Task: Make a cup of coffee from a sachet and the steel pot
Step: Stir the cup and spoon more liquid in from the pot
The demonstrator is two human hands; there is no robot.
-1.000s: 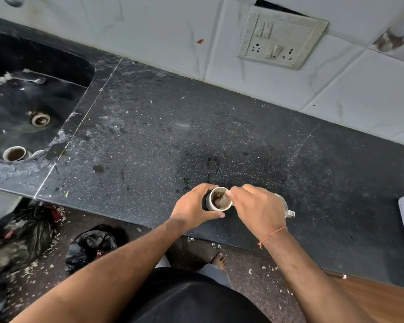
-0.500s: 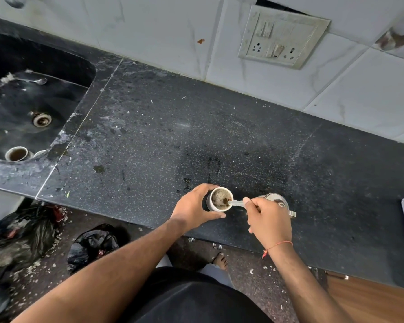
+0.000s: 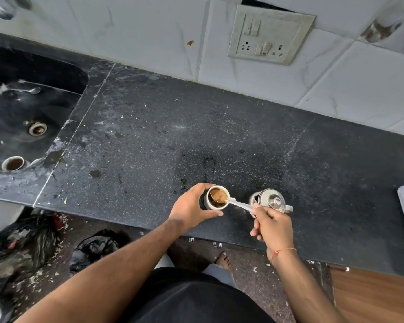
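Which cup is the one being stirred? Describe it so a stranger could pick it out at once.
Start at the black speckled stone counter, at its near edge in front of the person. There the left hand grips a small white ceramic cup, just left of the lidded steel pot. Unlike the similar brown-stained white cup in the black sink, it has a white plastic spoon in it.

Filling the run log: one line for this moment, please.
stage: stirring | left hand: grips cup | right hand: holds spoon in cup | pot: beside
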